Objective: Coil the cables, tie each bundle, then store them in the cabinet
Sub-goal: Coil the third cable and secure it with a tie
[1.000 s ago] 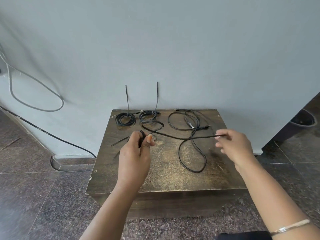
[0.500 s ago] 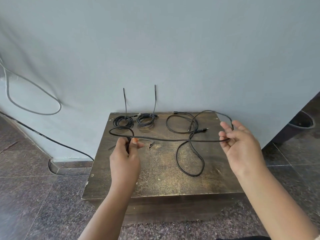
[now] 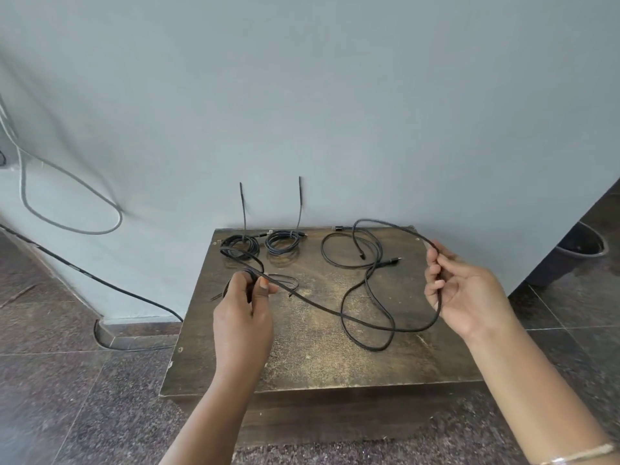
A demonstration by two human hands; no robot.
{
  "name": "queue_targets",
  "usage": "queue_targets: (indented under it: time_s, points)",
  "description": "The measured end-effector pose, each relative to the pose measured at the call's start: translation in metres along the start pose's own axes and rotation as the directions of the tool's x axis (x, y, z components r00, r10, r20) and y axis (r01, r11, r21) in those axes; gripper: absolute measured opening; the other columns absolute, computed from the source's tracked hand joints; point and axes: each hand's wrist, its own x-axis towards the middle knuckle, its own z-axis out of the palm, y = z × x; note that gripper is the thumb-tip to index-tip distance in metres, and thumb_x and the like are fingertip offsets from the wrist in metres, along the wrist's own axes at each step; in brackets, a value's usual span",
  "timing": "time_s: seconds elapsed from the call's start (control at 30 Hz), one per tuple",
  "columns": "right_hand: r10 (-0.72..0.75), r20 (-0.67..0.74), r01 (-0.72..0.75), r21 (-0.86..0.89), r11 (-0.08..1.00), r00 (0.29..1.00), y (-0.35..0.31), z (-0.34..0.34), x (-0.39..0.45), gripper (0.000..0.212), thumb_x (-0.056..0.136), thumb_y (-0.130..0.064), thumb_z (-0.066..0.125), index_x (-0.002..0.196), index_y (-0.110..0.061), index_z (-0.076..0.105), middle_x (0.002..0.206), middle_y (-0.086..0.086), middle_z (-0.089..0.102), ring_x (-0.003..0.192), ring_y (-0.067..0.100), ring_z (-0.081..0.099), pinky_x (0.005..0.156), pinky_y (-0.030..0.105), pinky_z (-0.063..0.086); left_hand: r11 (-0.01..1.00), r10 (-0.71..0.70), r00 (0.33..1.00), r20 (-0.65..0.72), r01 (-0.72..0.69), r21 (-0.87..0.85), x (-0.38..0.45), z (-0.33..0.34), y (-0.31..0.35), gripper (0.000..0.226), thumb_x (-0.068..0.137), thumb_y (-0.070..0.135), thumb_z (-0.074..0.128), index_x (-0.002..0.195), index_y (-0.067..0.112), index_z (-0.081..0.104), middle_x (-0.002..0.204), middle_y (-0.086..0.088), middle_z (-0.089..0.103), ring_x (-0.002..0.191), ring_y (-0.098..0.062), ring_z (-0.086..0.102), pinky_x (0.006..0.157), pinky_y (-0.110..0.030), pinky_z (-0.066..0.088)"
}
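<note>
A long black cable (image 3: 365, 322) runs loose across a worn wooden table (image 3: 322, 360). My left hand (image 3: 246, 313) pinches a small loop of it over the table's left part. My right hand (image 3: 459, 290), palm up at the right, has its fingers curled round the same cable, which sags between both hands and loops on the tabletop. Two coiled black bundles (image 3: 241, 246) (image 3: 282, 244) lie at the back left, each with a tie strip standing up against the wall. Another loose black cable (image 3: 352, 250) lies at the back right.
A grey wall rises right behind the table. A grey wire (image 3: 67, 209) hangs on the wall at the left and a black cord (image 3: 100, 283) runs along the floor. A dark bucket (image 3: 580, 246) stands on the tiled floor at the right.
My right hand has drawn the cable up and rightward, and the taut stretch between my hands now sags onto the table. My left hand has shifted slightly left, still holding its loop.
</note>
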Motion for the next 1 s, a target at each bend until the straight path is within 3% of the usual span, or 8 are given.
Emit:
queue_targets:
  time_s: [0.23, 0.37, 0.43, 0.53, 0.7, 0.83, 0.9, 1.0]
  points:
    - [0.062, 0.315, -0.058, -0.022, 0.998, 0.947, -0.010, 0.016, -0.024, 0.027, 0.077, -0.003, 0.048, 0.082, -0.013, 0.073, 0.067, -0.005, 0.055, 0.046, 0.004, 0.044, 0.040, 0.014, 0.037, 0.997, 0.073, 0.993, -0.089, -0.072, 0.014, 0.002, -0.007, 0.001, 0.021, 0.097, 0.028, 0.046, 0.078, 0.020, 0.047, 0.063, 0.007, 0.052, 0.058, -0.006, 0.049, 0.049, -0.024, 0.032]
    - [0.227, 0.417, -0.137, -0.233, 0.963, 0.880, -0.004, 0.022, -0.032, 0.025, 0.063, -0.004, 0.072, 0.087, -0.005, 0.074, 0.062, 0.002, 0.057, 0.040, 0.006, 0.046, 0.036, 0.015, 0.038, 0.988, 0.153, 0.978, -0.141, -0.152, 0.015, 0.002, -0.011, 0.001, 0.022, 0.098, 0.031, 0.041, 0.086, 0.015, 0.049, 0.074, -0.001, 0.056, 0.059, -0.023, 0.043, 0.054, -0.034, 0.031]
    - [0.360, 0.407, -0.143, -0.474, 0.869, 0.840, 0.006, 0.026, -0.036, 0.024, 0.070, -0.004, 0.070, 0.094, -0.001, 0.073, 0.065, 0.007, 0.061, 0.042, 0.008, 0.050, 0.037, 0.015, 0.040, 0.983, 0.181, 0.975, -0.132, -0.180, 0.022, 0.001, -0.011, 0.001, 0.024, 0.097, 0.032, 0.041, 0.086, 0.013, 0.051, 0.081, 0.000, 0.058, 0.063, -0.024, 0.045, 0.058, -0.034, 0.033]
    - [0.521, 0.284, -0.093, -0.807, 0.583, 0.804, 0.029, 0.036, -0.041, 0.022, 0.088, 0.002, 0.053, 0.100, 0.001, 0.071, 0.072, 0.011, 0.067, 0.050, 0.010, 0.057, 0.043, 0.017, 0.046, 0.975, 0.219, 0.971, -0.091, -0.214, 0.059, -0.001, -0.010, 0.002, 0.018, 0.097, 0.023, 0.044, 0.085, 0.013, 0.051, 0.083, 0.002, 0.059, 0.074, -0.025, 0.051, 0.061, -0.038, 0.039]
    - [0.746, 0.176, -0.081, -0.952, 0.295, 0.643, 0.065, 0.053, -0.055, 0.024, 0.091, 0.005, 0.045, 0.102, 0.004, 0.066, 0.072, 0.010, 0.068, 0.054, 0.010, 0.063, 0.048, 0.016, 0.050, 0.932, 0.346, 0.937, -0.037, -0.339, 0.130, -0.006, -0.008, 0.009, 0.017, 0.093, 0.017, 0.046, 0.079, 0.010, 0.052, 0.072, 0.002, 0.055, 0.075, -0.016, 0.048, 0.071, -0.041, 0.045]
    - [0.874, 0.210, -0.045, -0.966, 0.254, 0.438, 0.077, 0.061, -0.065, 0.026, 0.093, 0.001, 0.045, 0.103, -0.006, 0.068, 0.077, 0.008, 0.068, 0.062, 0.010, 0.066, 0.055, 0.016, 0.054, 0.882, 0.452, 0.891, -0.035, -0.441, 0.163, -0.008, -0.007, 0.012, 0.015, 0.089, 0.010, 0.054, 0.075, 0.007, 0.050, 0.066, -0.002, 0.054, 0.071, -0.019, 0.041, 0.078, -0.047, 0.047]
    - [0.857, 0.201, -0.019, -0.971, 0.238, 0.474, 0.081, 0.060, -0.065, 0.023, 0.096, -0.004, 0.047, 0.106, -0.008, 0.068, 0.084, 0.008, 0.069, 0.068, 0.012, 0.066, 0.061, 0.018, 0.054, 0.861, 0.476, 0.879, -0.008, -0.464, 0.210, -0.007, -0.007, 0.009, 0.015, 0.089, 0.012, 0.054, 0.075, 0.008, 0.050, 0.063, -0.003, 0.054, 0.069, -0.020, 0.043, 0.085, -0.038, 0.042]
    - [0.673, 0.258, 0.267, -0.959, 0.093, 0.693, 0.082, 0.053, -0.056, 0.017, 0.095, -0.015, 0.057, 0.102, -0.019, 0.072, 0.094, -0.004, 0.072, 0.076, 0.001, 0.064, 0.070, 0.015, 0.051, 0.825, 0.510, 0.859, 0.045, -0.504, 0.255, -0.006, -0.007, 0.005, 0.017, 0.092, 0.017, 0.048, 0.077, 0.009, 0.052, 0.062, -0.001, 0.055, 0.059, -0.021, 0.049, 0.103, -0.026, 0.030]
